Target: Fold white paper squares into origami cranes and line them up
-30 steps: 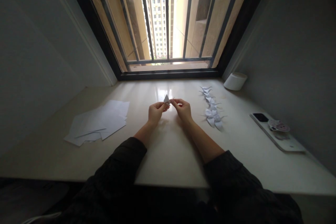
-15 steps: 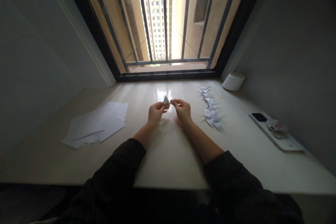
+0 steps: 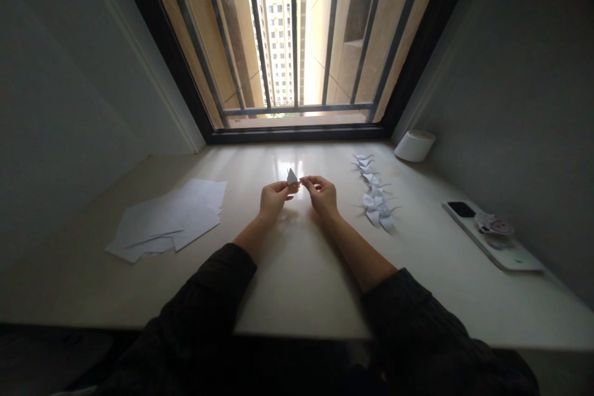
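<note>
Above the middle of the pale table (image 3: 301, 272), my left hand (image 3: 273, 197) and my right hand (image 3: 322, 193) pinch a small folded white paper figure (image 3: 292, 176) between their fingertips. One pointed tip of it sticks up between the hands. Both hands are closed around it, left on its body, right on a thin end. Dark sleeves cover my forearms.
Several finished white paper cranes (image 3: 375, 195) lie in a row to the right of my hands. A loose stack of white sheets (image 3: 167, 218) lies at the left. A white phone with a sticker (image 3: 490, 230) and a white roll (image 3: 414, 145) sit at the right. A barred window (image 3: 297, 49) is ahead.
My hands stay in place, still pinching the paper figure; only the view shifts slightly.
</note>
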`<action>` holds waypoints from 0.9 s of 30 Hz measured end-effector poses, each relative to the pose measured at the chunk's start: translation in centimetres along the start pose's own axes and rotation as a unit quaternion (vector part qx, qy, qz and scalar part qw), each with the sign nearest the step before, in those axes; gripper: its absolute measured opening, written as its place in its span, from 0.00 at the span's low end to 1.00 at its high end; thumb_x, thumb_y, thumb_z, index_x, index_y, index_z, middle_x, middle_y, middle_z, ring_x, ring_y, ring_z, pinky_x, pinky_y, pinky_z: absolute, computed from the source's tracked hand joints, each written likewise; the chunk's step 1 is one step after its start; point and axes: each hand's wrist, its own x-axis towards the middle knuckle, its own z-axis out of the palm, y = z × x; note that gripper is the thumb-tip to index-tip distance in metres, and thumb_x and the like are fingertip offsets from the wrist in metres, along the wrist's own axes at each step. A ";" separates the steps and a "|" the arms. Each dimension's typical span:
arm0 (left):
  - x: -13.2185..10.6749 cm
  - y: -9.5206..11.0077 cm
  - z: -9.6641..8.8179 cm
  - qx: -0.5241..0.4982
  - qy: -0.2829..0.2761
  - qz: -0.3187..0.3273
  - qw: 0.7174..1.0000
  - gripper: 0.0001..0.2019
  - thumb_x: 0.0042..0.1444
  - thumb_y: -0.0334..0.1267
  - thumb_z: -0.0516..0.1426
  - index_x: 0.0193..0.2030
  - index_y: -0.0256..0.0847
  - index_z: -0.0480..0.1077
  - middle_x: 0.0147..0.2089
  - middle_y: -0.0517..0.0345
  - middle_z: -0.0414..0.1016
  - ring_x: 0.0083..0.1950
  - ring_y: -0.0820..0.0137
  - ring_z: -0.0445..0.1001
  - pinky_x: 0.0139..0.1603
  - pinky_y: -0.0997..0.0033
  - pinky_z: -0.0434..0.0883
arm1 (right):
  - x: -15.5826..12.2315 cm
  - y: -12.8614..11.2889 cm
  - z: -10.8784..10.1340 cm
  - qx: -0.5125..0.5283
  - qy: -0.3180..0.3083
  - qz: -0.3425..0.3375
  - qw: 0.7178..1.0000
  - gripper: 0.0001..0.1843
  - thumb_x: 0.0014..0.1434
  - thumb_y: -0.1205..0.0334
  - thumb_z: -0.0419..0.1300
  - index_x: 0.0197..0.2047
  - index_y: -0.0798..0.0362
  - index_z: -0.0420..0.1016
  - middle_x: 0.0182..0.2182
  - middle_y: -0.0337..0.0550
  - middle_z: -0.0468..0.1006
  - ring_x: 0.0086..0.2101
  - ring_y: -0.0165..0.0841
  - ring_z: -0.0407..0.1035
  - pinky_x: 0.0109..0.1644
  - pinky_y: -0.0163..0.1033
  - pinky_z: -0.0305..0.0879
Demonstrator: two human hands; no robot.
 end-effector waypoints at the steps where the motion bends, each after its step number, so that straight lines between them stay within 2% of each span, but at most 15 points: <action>1: 0.0 0.0 0.1 -0.009 0.006 -0.004 1.000 0.18 0.40 0.48 0.65 0.33 0.35 0.76 0.32 0.48 0.78 0.38 0.64 0.76 0.39 0.65 0.71 | 0.0 0.0 0.0 0.004 0.003 0.002 1.000 0.13 0.51 0.52 0.58 0.33 0.51 0.79 0.33 0.44 0.80 0.34 0.35 0.71 0.37 0.39 0.63; 10: -0.3 0.3 0.5 -0.025 0.029 -0.004 0.999 0.19 0.39 0.49 0.65 0.32 0.35 0.76 0.33 0.48 0.78 0.38 0.63 0.76 0.38 0.66 0.71 | -0.2 -0.4 0.2 0.016 0.010 -0.008 1.000 0.13 0.52 0.52 0.58 0.33 0.51 0.78 0.34 0.44 0.80 0.35 0.35 0.71 0.38 0.40 0.64; 17: -0.2 0.1 0.4 0.004 0.027 0.014 1.000 0.18 0.40 0.50 0.64 0.31 0.35 0.75 0.31 0.49 0.78 0.36 0.64 0.77 0.36 0.66 0.70 | -0.5 -0.3 0.4 0.023 0.010 -0.016 1.000 0.13 0.52 0.52 0.58 0.33 0.51 0.78 0.34 0.44 0.80 0.33 0.34 0.70 0.38 0.39 0.64; 27: -0.2 -0.3 0.1 0.033 0.037 0.029 0.998 0.16 0.45 0.49 0.61 0.31 0.36 0.74 0.30 0.50 0.78 0.35 0.64 0.77 0.33 0.68 0.70 | -0.7 -0.7 0.5 0.014 -0.001 -0.006 1.000 0.17 0.51 0.47 0.59 0.33 0.52 0.78 0.32 0.44 0.80 0.32 0.34 0.70 0.36 0.38 0.63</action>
